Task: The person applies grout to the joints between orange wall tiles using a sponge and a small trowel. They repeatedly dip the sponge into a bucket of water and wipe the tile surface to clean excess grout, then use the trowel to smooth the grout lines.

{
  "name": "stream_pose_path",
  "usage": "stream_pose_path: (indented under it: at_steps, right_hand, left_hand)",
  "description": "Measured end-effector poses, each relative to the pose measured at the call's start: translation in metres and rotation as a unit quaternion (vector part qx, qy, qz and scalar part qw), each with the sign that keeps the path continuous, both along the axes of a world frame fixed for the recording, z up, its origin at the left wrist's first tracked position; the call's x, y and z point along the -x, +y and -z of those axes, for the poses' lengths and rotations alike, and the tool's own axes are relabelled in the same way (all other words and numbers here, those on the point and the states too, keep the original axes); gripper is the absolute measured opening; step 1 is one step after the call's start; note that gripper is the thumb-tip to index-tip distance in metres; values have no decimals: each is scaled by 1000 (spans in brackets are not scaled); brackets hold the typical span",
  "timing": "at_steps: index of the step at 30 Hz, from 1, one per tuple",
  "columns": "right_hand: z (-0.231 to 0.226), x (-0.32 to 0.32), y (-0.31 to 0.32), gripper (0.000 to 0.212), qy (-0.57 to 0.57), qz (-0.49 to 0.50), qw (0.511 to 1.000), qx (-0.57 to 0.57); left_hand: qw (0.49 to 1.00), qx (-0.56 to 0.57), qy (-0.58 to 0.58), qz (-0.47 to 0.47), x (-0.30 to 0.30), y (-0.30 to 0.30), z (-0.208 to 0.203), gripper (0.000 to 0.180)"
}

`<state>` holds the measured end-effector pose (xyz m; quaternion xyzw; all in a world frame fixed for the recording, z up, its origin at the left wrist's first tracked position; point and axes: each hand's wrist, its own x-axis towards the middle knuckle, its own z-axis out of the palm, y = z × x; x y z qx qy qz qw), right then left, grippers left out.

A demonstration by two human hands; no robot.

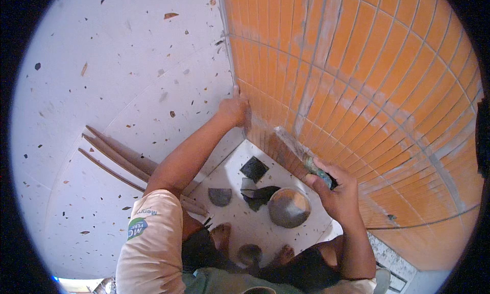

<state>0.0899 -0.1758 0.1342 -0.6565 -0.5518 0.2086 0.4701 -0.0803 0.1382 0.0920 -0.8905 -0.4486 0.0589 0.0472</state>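
Note:
My left hand point(235, 111) rests against the corner where the orange tiled wall point(357, 90) meets the white speckled wall point(127, 64). One finger stretches up along the joint; the others are partly hidden and nothing shows in them. In my right hand point(339, 192) is a scraper-like tool point(317, 171) with a worn greenish handle. Its long pale-smeared blade lies close to the lower part of the orange wall; whether it touches is hard to tell. Narrow grey joints run between the orange tiles, with whitish smears over several of them.
On the speckled floor between my feet and the corner are a dark square drain cover point(254, 168), a grey half-round piece point(220, 196), crumpled dark material point(260, 194) and a round grey container point(289, 207). Thin brown strips point(115, 156) lie by my left arm.

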Motion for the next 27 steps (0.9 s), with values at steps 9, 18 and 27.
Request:
stream_pose_path:
  at_steps: [9,18,27]
  right_hand:
    - [40,-17,2,28,-186,-120,934,279]
    - [119,-43,23,21,-305,-187,816,454]
    - [185,-28,29,17,-410,-261,748,451]
  left_hand:
    - [909,408,-14,89,12,-16,100,56]
    - [914,356,78,179,-5,-50,159,66]
    - [918,290,104,250,-10,-97,185,53]
